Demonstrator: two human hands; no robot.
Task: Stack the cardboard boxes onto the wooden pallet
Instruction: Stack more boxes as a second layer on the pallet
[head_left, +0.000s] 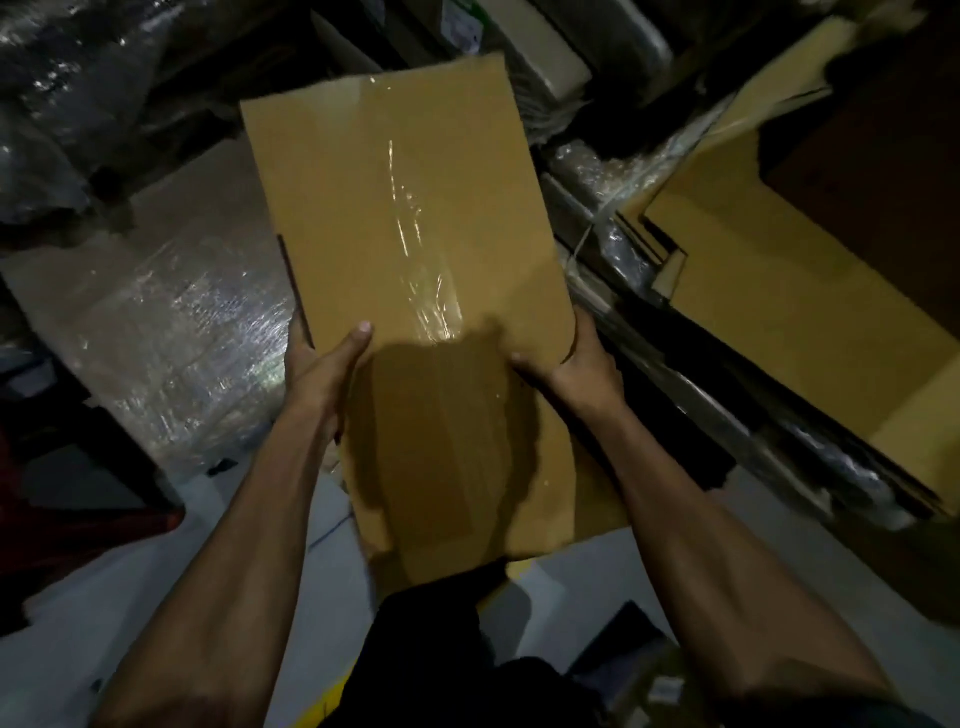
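The person holds a cardboard box (415, 249) out in front of the body, above the floor (130, 587). The left hand (317, 364) grips its left edge, thumb lying on the top face; the right hand (576, 358) grips its right edge, opposite. To the left of the box, lower down, sits a film-wrapped load (171, 332), with a heap of wrapped goods (67, 104) behind it, farther off. To the right lie flattened cardboard sheets (769, 270), stacked on wrapped bundles (623, 260) that run alongside the box's right edge. Beyond the box's far end, more packed goods (535, 57) stand.
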